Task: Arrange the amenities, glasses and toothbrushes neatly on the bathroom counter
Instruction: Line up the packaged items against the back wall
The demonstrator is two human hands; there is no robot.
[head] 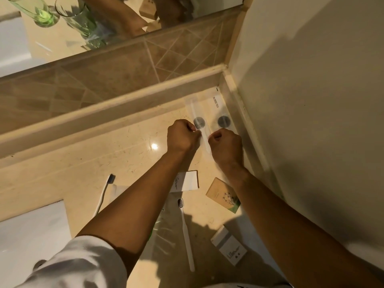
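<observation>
Both hands meet over the back right corner of the worktop, each curled into a loose fist. The left hand and the right hand pinch between thumb and fingers the near end of a long clear packet, which lies flat and runs toward the back edge. A second clear packet lies just beside it, against the right wall. Each packet bears a dark round mark; what is inside is too faint to tell, and the small black print on the right one is too small to read. Both forearms reach straight forward, the left with a white sleeve pushed up to the elbow.

Nearer the front edge, between the arms, lie a white box with unreadable print along its side, a brown paper box printed with a plant drawing, and a white toothbrush with pale bristles. A grey-and-white box lies beside the right forearm; its lettering is not legible. A second toothbrush with dark bristles lies left of the left arm, near the white basin. In the mirror at the back show two green glasses; they look empty
</observation>
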